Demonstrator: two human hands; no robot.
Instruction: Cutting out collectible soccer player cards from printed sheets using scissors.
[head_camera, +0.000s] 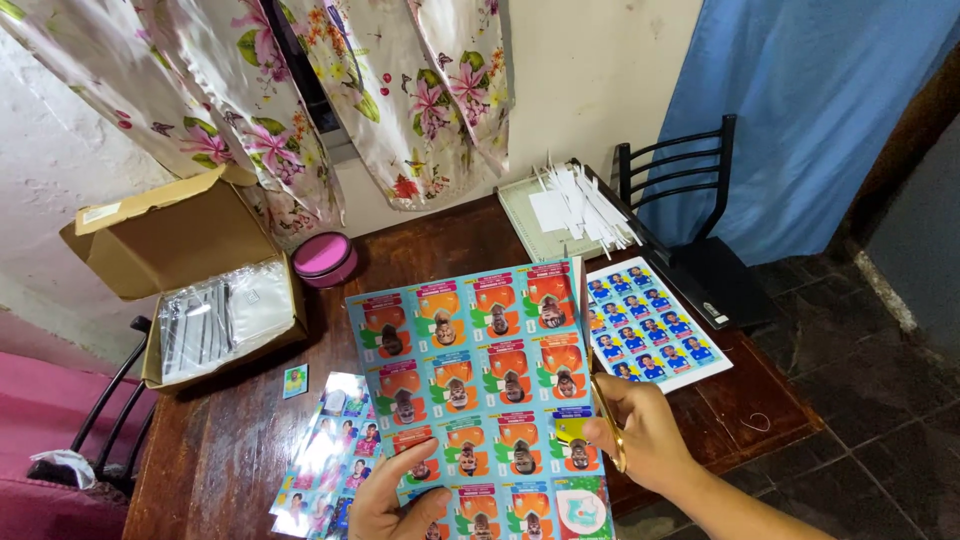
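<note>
Sticker sheet (480, 380), teal with orange player portraits, is held up over the dark wooden table (220, 440), its long axis running from the person's body away toward the wall, the far edge tilted slightly up and to the right. Four columns of stickers run across it, and about five rows show before the sheet leaves the bottom of the view. The left hand (395, 500) grips the near lower edge, with the thumb lying across the face of the sheet and the rest of the fingers hidden underneath. The right hand (645, 430) is closed around the gold handles of a pair of scissors (605, 400), whose blades point away from the person along the sheet's right edge; a narrow strip of that edge stands up just beside the blades. Two more sheets lie flat on the table: one blue sheet (655, 325) to the right, partly under the held one, and one glossy mixed-colour sheet (330, 450) to the left near the front edge. One single cut sticker (294, 381) lies by itself near an open cardboard box (190, 270) holding clear plastic sleeves. One round pink tin (324, 258) stands just beside the box. A pile of thin white paper strips (585, 205) rests on a cutting board at the far right corner, with one black chair (690, 200) behind it.
</note>
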